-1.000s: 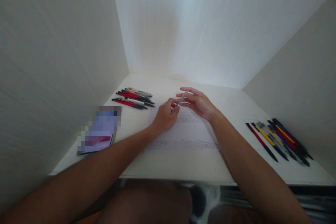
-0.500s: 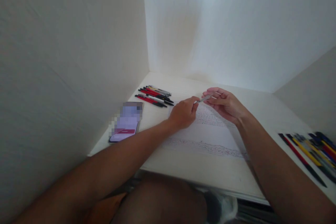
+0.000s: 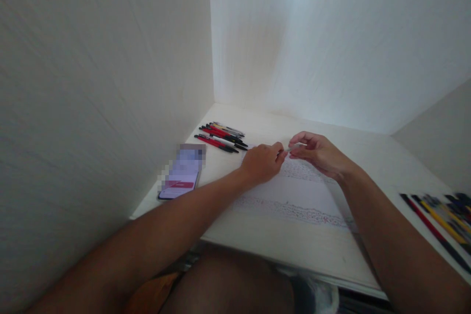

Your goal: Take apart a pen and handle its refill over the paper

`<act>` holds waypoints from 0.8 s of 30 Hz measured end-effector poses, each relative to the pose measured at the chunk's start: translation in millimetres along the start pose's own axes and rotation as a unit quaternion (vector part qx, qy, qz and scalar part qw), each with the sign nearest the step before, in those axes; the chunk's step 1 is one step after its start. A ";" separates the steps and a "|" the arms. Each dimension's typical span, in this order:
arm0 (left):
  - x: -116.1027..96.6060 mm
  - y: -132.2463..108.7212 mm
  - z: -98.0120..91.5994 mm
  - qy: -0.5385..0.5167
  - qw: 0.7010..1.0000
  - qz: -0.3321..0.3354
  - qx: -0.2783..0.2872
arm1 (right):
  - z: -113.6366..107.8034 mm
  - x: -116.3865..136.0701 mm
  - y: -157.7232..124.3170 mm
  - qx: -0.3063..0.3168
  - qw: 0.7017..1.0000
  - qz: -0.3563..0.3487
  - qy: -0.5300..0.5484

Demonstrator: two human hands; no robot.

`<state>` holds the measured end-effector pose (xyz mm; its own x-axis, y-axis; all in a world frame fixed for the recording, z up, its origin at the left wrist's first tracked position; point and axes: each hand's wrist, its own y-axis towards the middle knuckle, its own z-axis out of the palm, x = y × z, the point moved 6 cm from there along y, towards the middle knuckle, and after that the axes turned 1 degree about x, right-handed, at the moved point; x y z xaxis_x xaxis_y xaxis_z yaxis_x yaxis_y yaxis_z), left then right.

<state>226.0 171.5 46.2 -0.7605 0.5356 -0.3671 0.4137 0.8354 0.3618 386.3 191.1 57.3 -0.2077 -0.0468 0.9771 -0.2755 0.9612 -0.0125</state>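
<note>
Above the written sheet of paper [image 3: 298, 191], a small greyish pen [image 3: 296, 146] spans the space between my two hands. My left hand [image 3: 262, 163] is closed, its thumb and forefinger pinched at the pen's near end. Thumb and fingers of my right hand [image 3: 324, 154] grip the other end, so most of the pen is hidden. Rows of small dark and reddish handwriting cover parts of the sheet. Left of my left hand lies a group of red, black and white pens [image 3: 221, 137].
A phone [image 3: 182, 174] with a lit, partly pixelated screen lies at the left of the white desk [image 3: 253, 235]. More pens [image 3: 437, 221], red, yellow and dark, lie at the right edge. White walls [image 3: 312, 49] close in the desk at the back and sides.
My hands have drawn closer together and slightly lower, and less of the pen shows between them. The whole view has shifted a little.
</note>
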 end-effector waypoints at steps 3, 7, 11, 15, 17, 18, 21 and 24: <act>-2.5 -1.1 -0.2 0.007 1.000 0.000 0.002 | 2.5 3.2 -1.3 -0.005 1.000 0.004 0.017; -4.3 -2.0 1.4 0.004 1.000 0.004 0.016 | 5.1 -5.9 0.8 -0.003 0.998 0.051 -0.039; -1.8 -2.1 4.1 0.007 0.999 -0.006 0.030 | 5.6 -5.8 1.7 0.019 0.997 0.022 -0.074; 1.5 -2.5 6.9 0.002 0.999 -0.024 0.040 | -2.4 -3.4 1.0 0.011 0.998 -0.005 -0.066; 1.2 -3.1 7.3 -0.001 0.999 -0.022 0.041 | -5.5 -3.1 0.9 0.011 0.998 -0.013 -0.066; 0.7 -3.3 7.5 -0.003 0.999 -0.020 0.042 | -6.0 -2.7 0.8 0.013 0.998 -0.017 -0.066; -0.9 -3.7 7.9 -0.011 0.999 -0.012 0.045 | -3.9 -1.0 0.1 0.014 0.999 -0.018 -0.043; -0.8 -3.0 8.9 -0.015 0.999 -0.009 0.046 | -3.2 0.7 0.1 -0.010 1.000 -0.009 -0.004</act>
<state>229.8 169.7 37.8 -0.7531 0.5235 -0.3984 0.4462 0.8515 0.2754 389.1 192.1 58.7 -0.2102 -0.0670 0.9754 -0.2610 0.9653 0.0100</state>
